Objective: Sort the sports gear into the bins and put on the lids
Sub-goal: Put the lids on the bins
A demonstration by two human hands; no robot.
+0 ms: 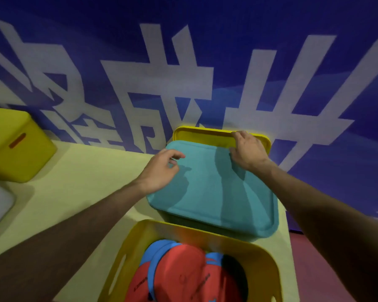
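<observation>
Under both hands, teal lid (214, 188) sits on its bin on the pale surface (79, 188). Right hand (248, 150): fingers clamped on yellow lid (207, 132) at the teal lid's far edge. Left hand (162, 168): fingers loosely curled, apart, holding nothing. Nearer than both, open yellow bin (260, 256) holds red-and-blue gear (183, 269).

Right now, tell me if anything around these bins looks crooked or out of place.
The teal lid sits skewed on its bin, overhanging at the near right corner. A yellow lid leans upright behind it, against the blue wall, with the right hand on its top edge. The near yellow bin is uncovered.
</observation>
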